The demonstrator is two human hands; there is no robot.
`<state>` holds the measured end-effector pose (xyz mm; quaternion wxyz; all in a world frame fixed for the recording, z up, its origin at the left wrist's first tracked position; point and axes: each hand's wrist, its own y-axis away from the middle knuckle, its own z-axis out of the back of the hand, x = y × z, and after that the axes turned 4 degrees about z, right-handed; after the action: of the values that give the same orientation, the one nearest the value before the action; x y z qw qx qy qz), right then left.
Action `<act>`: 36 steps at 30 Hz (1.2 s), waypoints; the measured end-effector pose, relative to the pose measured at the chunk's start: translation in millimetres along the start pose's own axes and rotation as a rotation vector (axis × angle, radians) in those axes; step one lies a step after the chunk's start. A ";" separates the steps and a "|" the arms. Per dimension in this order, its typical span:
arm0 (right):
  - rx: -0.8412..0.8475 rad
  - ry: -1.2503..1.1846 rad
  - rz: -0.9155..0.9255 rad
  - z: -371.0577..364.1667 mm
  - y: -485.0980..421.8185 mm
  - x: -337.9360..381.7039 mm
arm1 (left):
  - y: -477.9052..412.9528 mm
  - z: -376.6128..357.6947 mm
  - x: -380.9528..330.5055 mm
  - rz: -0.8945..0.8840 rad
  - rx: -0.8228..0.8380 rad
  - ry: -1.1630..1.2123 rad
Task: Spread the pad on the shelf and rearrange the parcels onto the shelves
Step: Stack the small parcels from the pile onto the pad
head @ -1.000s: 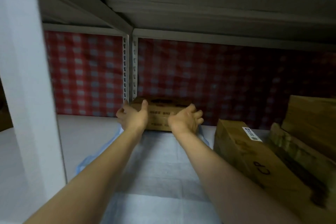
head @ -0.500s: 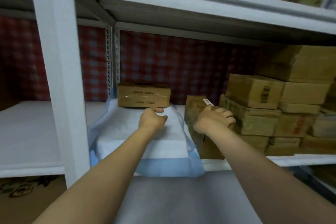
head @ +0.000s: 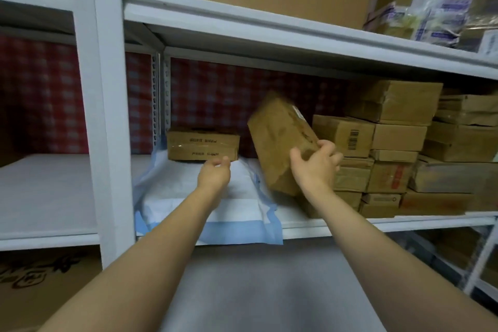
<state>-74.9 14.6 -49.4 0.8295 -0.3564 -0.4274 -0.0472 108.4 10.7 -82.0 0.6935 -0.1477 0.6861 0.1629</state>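
One tilted parcel (head: 280,140) between right-hand fingers (head: 327,147).

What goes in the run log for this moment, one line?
pad: spread on shelf | flat parcel: on pad, at back | right hand: holds tilted parcel | left hand: free, above pad

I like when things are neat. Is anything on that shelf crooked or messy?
Yes. The brown parcel in the right hand is tilted, lifted at an angle rather than lying flat. The pad is rumpled, and its blue edge droops over the shelf front. The small box at the back sits flat.
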 end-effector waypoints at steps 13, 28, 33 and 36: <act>0.594 -0.886 -0.835 -10.2 2.6 12.1 | -9.4 88.5 -44.5 -0.101 -0.135 0.264; 0.478 -0.713 -0.534 -69.6 -9.6 16.2 | -42.3 102.8 -16.2 -0.012 -0.116 0.296; 0.340 -0.657 -0.421 -102.4 -27.6 11.2 | -87.5 93.4 2.2 -0.006 -0.240 0.346; 0.318 -0.679 -0.476 -123.6 -40.6 4.6 | -72.6 87.6 -17.8 0.010 -0.268 0.334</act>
<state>-4.1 -92.5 -70.6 0.6525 -0.1112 -0.7478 -0.0508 218.5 -17.7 -64.2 0.5433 -0.2602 0.7645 0.2292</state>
